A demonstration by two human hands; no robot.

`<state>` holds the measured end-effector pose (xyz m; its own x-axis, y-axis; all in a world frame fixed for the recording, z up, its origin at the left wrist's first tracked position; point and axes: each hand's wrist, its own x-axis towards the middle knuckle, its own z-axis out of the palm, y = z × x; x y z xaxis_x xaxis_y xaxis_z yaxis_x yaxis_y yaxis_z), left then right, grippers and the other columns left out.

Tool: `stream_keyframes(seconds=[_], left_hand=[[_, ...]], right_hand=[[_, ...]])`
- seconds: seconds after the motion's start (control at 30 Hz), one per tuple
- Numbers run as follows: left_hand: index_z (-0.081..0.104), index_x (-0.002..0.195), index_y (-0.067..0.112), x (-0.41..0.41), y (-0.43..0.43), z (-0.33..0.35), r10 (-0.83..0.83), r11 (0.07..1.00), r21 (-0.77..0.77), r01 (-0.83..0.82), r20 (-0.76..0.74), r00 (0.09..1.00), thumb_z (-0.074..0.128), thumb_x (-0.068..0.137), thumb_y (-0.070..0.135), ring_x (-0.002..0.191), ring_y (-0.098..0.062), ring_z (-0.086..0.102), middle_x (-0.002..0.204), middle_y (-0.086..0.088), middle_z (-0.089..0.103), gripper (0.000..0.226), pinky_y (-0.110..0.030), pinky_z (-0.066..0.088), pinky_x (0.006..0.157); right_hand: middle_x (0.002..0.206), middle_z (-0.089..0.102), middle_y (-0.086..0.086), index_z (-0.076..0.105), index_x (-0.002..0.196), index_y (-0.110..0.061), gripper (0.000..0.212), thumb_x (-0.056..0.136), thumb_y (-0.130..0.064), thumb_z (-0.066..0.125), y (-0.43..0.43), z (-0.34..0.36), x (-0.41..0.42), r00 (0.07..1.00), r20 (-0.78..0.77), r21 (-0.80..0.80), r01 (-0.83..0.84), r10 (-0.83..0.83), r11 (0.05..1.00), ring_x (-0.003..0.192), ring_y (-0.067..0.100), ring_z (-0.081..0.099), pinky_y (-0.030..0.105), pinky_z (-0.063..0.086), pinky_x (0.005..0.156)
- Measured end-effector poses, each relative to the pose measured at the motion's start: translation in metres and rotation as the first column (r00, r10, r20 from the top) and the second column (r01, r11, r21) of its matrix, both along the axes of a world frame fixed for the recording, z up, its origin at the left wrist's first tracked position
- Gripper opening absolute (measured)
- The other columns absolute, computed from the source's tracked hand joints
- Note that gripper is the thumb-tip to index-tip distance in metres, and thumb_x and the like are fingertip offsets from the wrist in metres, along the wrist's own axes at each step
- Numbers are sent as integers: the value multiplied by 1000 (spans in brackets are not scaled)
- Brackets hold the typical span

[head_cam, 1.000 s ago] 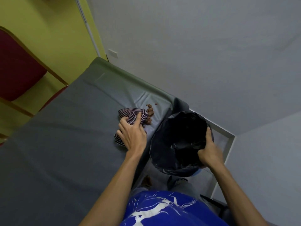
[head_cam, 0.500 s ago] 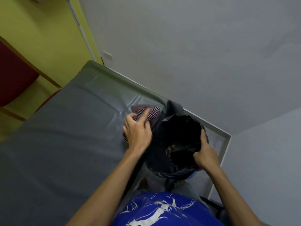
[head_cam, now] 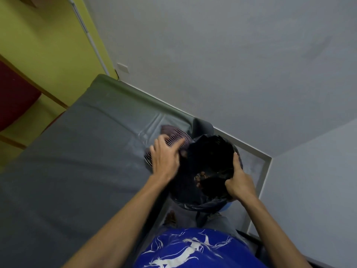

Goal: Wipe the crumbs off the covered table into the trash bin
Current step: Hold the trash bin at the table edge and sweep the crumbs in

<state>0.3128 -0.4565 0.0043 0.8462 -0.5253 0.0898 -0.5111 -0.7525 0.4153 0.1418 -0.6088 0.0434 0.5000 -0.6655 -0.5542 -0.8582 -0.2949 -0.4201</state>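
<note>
The table wears a grey cover. At its right edge my left hand presses a striped cloth flat, fingers spread over it. Right beside the edge sits the trash bin, lined with a black bag. My right hand grips the bin's right rim. Brown crumbs lie inside the bag. I see no crumbs on the cover around the cloth; what is under the cloth is hidden.
A grey wall rises just behind the table and bin. A white frame runs along the floor to the right. A red chair stands by the yellow wall at the far left.
My left hand has pushed the cloth rightward to the table edge. The crumbs that lay on the cover now sit inside the bin. My right hand kept its hold on the rim.
</note>
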Motion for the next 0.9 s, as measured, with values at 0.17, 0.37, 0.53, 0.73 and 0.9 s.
stream_keyframes(seconds=[0.17, 0.37, 0.53, 0.73, 0.9], left_hand=[[55, 130, 48, -48, 0, 4, -47, 989, -145, 29, -125, 991, 61, 85, 18, 117, -25, 44, 121, -7, 45, 54, -42, 37, 91], [58, 127, 48, 33, 6, 36, 232, 958, -166, -234, -32, 972, 61, 85, 20, 114, -29, 43, 121, -7, 43, 51, -45, 30, 101], [59, 126, 44, 78, 15, 23, 320, 947, 1, -320, -8, 947, 59, 87, 21, 113, -31, 43, 123, -9, 42, 46, -46, 29, 99], [65, 119, 40, 19, 7, 9, 172, 983, 67, -173, 23, 985, 61, 82, 17, 108, -29, 43, 116, -8, 45, 44, -44, 33, 91], [60, 125, 45, -60, -5, 13, -115, 993, -23, 113, -130, 985, 60, 85, 21, 113, -22, 42, 114, -1, 43, 47, -38, 33, 89]], right_hand=[[86, 54, 10, -7, 154, -48, 100, 86, 2, 46, -1, 0, 0, 1000, 8, 32, 20, -20, 999, 69, 30, 64, 46, 61, 68], [97, 51, 12, -9, 151, -53, 102, 84, 1, 46, 3, -1, -3, 1000, -3, 40, 20, -19, 999, 76, 35, 66, 51, 61, 70], [99, 51, 12, -11, 151, -52, 102, 85, 0, 47, 6, -2, -7, 1000, -10, 49, 27, -27, 998, 77, 34, 67, 50, 61, 70], [105, 55, 15, -10, 151, -51, 101, 86, 0, 48, 8, -3, -8, 999, -12, 48, 43, -42, 998, 80, 34, 67, 50, 61, 71], [86, 55, 10, -7, 155, -45, 98, 87, 1, 47, 4, -4, -8, 999, -15, 49, 33, -32, 998, 71, 29, 65, 44, 61, 66]])
